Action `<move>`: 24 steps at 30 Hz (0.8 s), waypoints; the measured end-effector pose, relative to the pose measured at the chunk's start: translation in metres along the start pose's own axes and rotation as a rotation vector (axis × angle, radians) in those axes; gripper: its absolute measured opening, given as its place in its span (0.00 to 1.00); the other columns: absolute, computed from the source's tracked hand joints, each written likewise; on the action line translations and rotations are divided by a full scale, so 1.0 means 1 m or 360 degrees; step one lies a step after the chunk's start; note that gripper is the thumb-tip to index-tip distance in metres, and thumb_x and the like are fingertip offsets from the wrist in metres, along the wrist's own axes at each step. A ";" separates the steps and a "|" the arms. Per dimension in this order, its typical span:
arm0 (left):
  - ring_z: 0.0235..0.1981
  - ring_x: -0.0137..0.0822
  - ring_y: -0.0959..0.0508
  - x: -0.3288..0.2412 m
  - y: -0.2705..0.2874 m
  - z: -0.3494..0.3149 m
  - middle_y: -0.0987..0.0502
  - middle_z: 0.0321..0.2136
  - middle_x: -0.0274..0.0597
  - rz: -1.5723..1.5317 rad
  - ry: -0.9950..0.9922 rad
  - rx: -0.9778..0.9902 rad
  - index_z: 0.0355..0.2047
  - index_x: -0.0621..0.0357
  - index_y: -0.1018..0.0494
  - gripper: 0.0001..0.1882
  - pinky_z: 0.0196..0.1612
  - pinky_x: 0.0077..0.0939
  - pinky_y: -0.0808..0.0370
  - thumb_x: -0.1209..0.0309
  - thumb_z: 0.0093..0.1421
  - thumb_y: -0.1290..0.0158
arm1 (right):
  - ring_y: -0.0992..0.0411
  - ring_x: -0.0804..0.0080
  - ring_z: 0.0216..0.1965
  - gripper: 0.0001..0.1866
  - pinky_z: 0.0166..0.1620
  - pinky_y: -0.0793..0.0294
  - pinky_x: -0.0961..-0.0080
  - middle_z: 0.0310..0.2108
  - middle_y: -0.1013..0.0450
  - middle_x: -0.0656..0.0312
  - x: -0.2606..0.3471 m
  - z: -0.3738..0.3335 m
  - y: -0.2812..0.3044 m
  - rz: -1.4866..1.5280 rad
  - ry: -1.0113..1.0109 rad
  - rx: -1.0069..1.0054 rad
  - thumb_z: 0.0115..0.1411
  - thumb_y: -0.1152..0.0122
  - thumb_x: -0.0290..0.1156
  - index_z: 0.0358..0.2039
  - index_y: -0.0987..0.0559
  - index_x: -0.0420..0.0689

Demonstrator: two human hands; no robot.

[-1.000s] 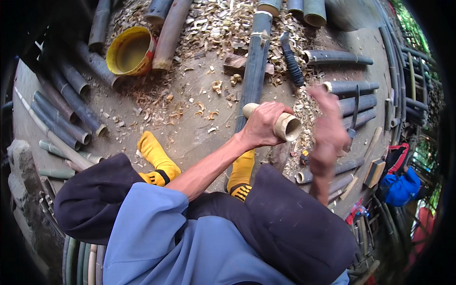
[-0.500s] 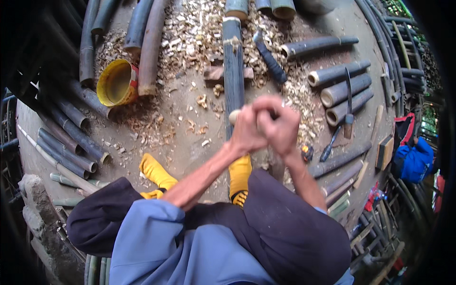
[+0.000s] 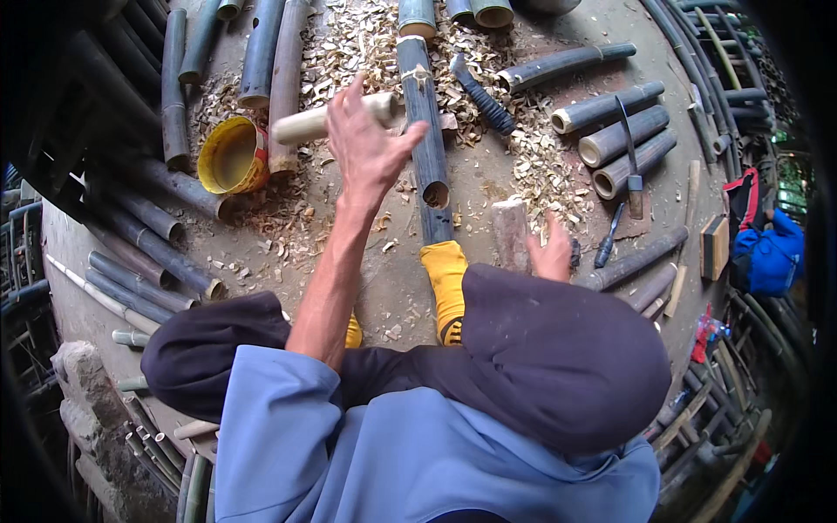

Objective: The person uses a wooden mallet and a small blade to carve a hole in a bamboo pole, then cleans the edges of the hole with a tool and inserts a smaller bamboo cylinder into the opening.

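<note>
A dark bamboo tube point(image 3: 429, 161) runs away from me down the middle, with a round hole in its upper side near my foot. My foot in a yellow sock point(image 3: 445, 272) presses on its near end. Left of the tube, my left hand point(image 3: 370, 146) has its fingers spread over a pale, round wooden stick point(image 3: 301, 127), whose middle it partly hides; the fingers are not wrapped round it. My right hand point(image 3: 551, 253), slightly blurred, is low beside my right knee with thumb and fingers apart. It is nearest to a reddish block point(image 3: 510, 231) and a small dark object point(image 3: 575, 254).
Wood chips point(image 3: 349, 44) cover the ground ahead. A yellow bucket point(image 3: 228, 157) stands at left among bamboo lengths. A tool with a black-wrapped handle point(image 3: 484, 98) lies right of the tube. Farther right are cut bamboo pieces point(image 3: 610, 139), a hooked blade point(image 3: 629, 144) and a dark-handled tool point(image 3: 606, 244).
My hands, together over the tube before, have parted: the left went forward and left along with the wooden stick, the right dropped toward my knee. The tube's hole now shows.
</note>
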State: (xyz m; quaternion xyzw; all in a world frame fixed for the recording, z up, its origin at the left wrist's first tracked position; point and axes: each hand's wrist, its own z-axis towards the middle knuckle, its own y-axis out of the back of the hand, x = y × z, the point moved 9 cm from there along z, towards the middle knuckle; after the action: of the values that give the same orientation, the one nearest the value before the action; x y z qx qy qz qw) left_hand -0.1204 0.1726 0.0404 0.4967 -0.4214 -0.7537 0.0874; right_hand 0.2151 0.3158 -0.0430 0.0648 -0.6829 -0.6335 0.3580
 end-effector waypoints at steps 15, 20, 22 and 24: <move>0.47 0.51 0.30 0.099 -0.173 -0.193 0.31 0.44 0.59 -0.0699 0.1069 0.0523 0.51 0.65 0.44 0.46 0.51 0.39 0.33 0.54 0.37 0.34 | 0.29 0.59 0.40 0.24 0.42 0.29 0.67 0.40 0.29 0.46 0.007 -0.107 0.186 0.0248 -0.0416 0.0008 0.56 0.44 0.35 0.52 0.32 0.39; 0.41 0.49 0.25 0.143 -0.165 -0.167 0.27 0.38 0.54 -0.1216 0.1170 0.0084 0.43 0.63 0.36 0.30 0.42 0.37 0.28 0.60 0.42 0.44 | 0.29 0.61 0.39 0.23 0.40 0.28 0.68 0.39 0.29 0.48 -0.058 -0.122 0.111 0.0035 -0.0514 0.0084 0.57 0.45 0.35 0.51 0.32 0.39; 0.37 0.43 0.24 0.116 -0.199 -0.162 0.26 0.38 0.51 -0.2511 0.1302 0.0701 0.45 0.62 0.34 0.30 0.38 0.37 0.25 0.53 0.48 0.48 | 0.29 0.62 0.38 0.22 0.40 0.28 0.69 0.39 0.29 0.49 -0.086 -0.119 0.091 -0.0088 -0.0554 0.0109 0.57 0.45 0.35 0.51 0.32 0.39; 0.35 0.42 0.23 0.017 -0.177 -0.160 0.27 0.37 0.49 -0.3134 0.1386 0.1130 0.46 0.62 0.34 0.33 0.38 0.39 0.24 0.47 0.50 0.49 | 0.29 0.63 0.38 0.22 0.39 0.27 0.70 0.39 0.29 0.49 -0.119 -0.120 0.103 -0.0205 -0.0645 0.0058 0.57 0.45 0.35 0.51 0.32 0.39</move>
State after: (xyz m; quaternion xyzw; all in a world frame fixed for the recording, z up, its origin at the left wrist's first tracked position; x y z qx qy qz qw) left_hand 0.0533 0.1868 -0.1229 0.8289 0.0290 -0.0956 -0.5504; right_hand 0.4090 0.3015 -0.0045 -0.0139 -0.7468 -0.6426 0.1707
